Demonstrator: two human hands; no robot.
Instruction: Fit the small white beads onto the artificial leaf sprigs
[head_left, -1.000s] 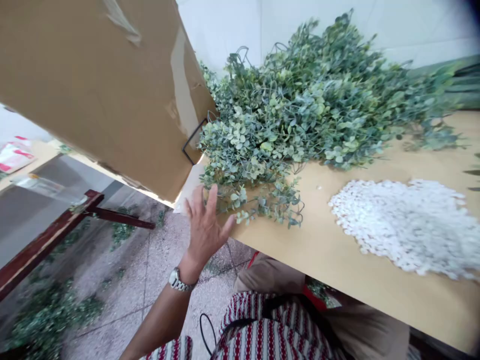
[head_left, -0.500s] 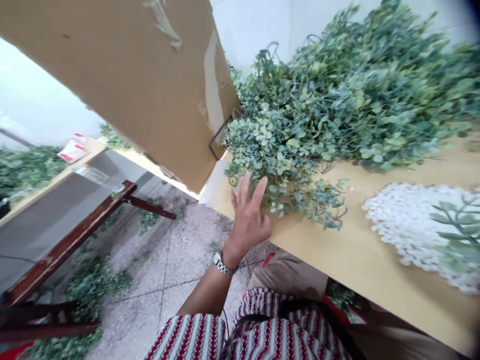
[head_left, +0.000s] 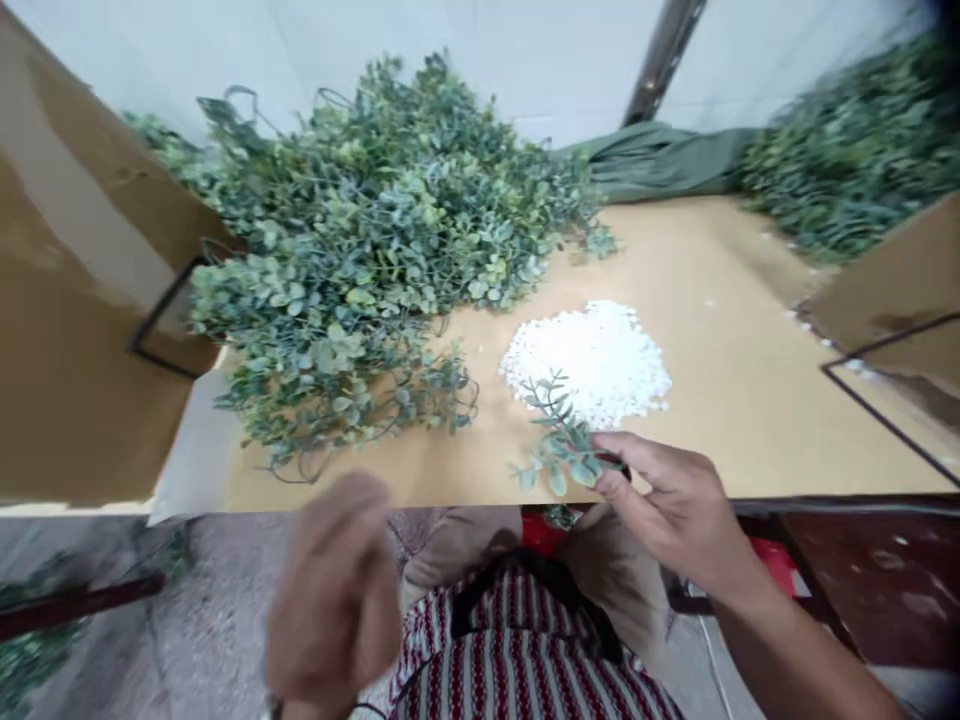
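A leafy green sprig [head_left: 559, 455] is in the right hand [head_left: 675, 500], above the front edge of the surface [head_left: 765, 400]. The right grip is clamped on its stem end, thumb and fingers pinching, and the leafy tip points away from the person. The left hand [head_left: 337, 600] is near the same edge, fingers curled — too blurred to tell whether its grip is shut or holds anything.

Just beyond the sprig lies a spread pile of small white pieces [head_left: 592, 350]; the tip overlaps it in view, though contact is unclear. To the left sprawls a large foliage heap [head_left: 375, 230] — loose stems trail forward from it. Cardboard [head_left: 82, 330] stands at the far left, and a bunched green cloth [head_left: 667, 165] lies behind.
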